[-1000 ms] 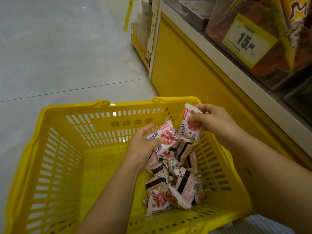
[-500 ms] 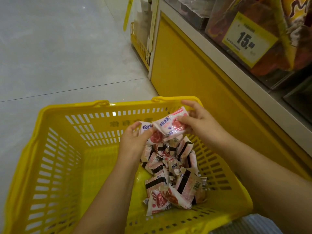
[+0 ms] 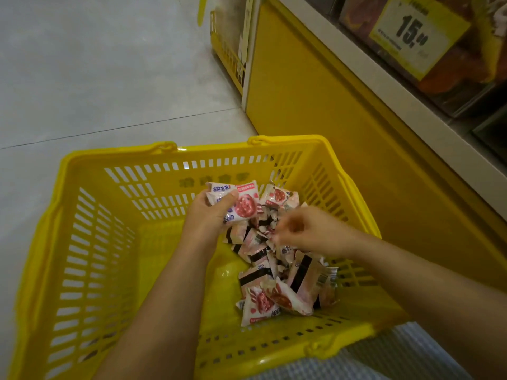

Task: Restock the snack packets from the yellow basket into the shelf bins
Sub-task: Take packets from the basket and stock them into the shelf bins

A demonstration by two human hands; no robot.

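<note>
A yellow basket (image 3: 115,157) stands on the floor against the shelf. In its right half lies a pile of pink-and-white snack packets (image 3: 285,283). My left hand (image 3: 208,218) is above the pile and grips a small stack of packets (image 3: 241,204), thumb across the top one. My right hand (image 3: 310,231) is low over the pile with its fingers curled down among the packets. It is blurred by motion, so I cannot tell whether it has hold of one. The shelf bins (image 3: 452,64) are at the upper right, above the basket.
The shelf's yellow base panel (image 3: 315,105) rises just right of the basket. A yellow price tag reading 15 (image 3: 414,31) hangs on a clear bin. A yellow wire rack (image 3: 227,53) stands further along. Grey tiled floor (image 3: 96,78) spreads to the left.
The packet my right hand held has gone onto the stack in my left hand. My right hand has dropped back down to the pile.
</note>
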